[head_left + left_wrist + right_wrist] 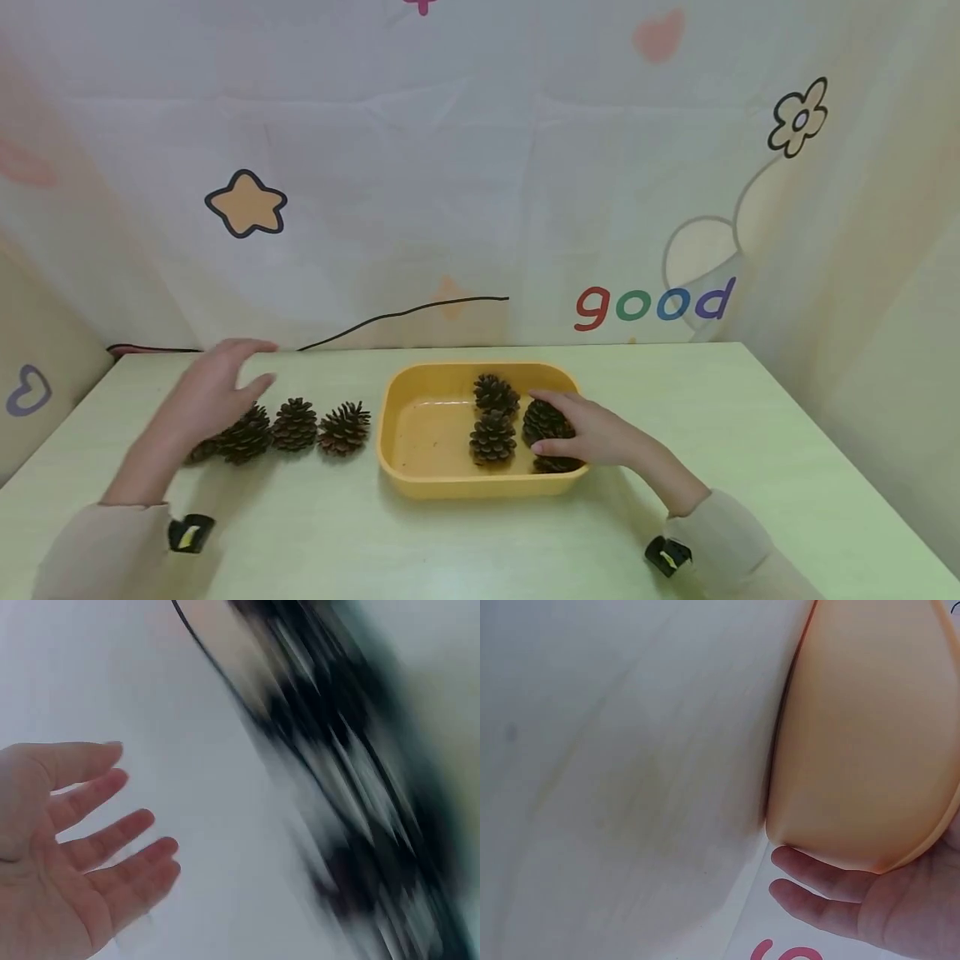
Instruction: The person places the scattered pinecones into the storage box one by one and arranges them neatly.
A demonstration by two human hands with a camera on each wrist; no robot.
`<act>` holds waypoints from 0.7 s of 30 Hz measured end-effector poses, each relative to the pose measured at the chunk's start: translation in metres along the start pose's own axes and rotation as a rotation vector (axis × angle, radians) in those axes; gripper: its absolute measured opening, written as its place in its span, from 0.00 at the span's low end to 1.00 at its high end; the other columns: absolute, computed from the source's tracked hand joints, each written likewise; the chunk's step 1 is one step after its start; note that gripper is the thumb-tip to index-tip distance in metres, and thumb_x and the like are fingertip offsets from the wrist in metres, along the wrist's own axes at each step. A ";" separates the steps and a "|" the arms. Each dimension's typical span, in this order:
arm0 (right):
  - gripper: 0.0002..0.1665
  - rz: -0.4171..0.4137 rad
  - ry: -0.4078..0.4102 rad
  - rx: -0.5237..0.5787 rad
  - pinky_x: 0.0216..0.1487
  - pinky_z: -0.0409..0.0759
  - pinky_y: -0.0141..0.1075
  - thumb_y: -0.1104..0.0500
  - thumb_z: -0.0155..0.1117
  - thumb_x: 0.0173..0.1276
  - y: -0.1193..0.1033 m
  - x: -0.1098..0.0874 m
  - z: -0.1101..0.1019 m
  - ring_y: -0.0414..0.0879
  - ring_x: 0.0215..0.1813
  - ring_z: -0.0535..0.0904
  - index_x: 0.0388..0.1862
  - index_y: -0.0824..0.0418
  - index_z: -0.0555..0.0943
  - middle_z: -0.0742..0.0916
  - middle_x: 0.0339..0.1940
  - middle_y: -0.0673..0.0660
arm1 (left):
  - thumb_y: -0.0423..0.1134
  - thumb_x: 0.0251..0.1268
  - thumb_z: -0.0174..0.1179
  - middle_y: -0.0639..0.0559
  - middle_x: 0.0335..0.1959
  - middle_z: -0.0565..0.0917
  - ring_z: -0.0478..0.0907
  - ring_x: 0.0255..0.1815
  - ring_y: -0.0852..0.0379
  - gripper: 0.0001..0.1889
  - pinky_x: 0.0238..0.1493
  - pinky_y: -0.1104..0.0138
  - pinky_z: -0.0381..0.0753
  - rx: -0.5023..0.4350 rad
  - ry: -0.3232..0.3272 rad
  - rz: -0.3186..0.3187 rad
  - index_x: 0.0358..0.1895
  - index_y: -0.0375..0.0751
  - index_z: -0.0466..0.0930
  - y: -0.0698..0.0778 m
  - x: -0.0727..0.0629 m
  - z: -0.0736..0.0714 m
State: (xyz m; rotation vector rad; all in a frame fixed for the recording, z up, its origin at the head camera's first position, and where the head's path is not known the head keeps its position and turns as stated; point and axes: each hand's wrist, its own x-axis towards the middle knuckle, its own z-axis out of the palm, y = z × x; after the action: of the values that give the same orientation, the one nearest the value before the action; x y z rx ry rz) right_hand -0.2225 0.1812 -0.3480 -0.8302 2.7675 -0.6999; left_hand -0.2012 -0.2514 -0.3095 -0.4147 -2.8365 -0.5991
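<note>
In the head view, my left hand (213, 392) is raised over the left end of a row of brown pine cones (295, 425). Its fingers are spread apart, and the left wrist view shows the palm bare. Inside the right end of a yellow tray (427, 487), my right hand (600, 429) holds a pine cone (546, 422) between thumb and fingers. Another pine cone (557, 464) lies just in front, partly under the thumb. Two more stand one behind the other near the tray's middle, the front pine cone (492, 437) upright. The right wrist view shows fingers (817, 874) beside the tray's outer wall (862, 735).
A pale green table (315, 542) carries the tray and the row of cones. Behind it hangs a printed curtain (390, 208) with a star, a flower and the word "good". Black bands (191, 533) sit at both sleeves.
</note>
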 end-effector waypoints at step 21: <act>0.51 0.024 0.010 0.034 0.58 0.67 0.55 0.41 0.65 0.55 0.002 0.004 0.003 0.60 0.62 0.67 0.70 0.63 0.57 0.68 0.64 0.66 | 0.57 0.39 0.71 0.40 0.65 0.55 0.61 0.59 0.36 0.34 0.46 0.55 0.77 0.067 -0.332 0.314 0.50 0.49 0.69 0.162 0.063 0.138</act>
State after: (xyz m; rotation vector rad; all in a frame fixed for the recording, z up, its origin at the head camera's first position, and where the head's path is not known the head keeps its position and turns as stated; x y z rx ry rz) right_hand -0.2260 0.1798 -0.3517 -0.7879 2.7619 -0.7463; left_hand -0.2297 -0.0369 -0.3574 -1.0073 -2.9879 -0.4022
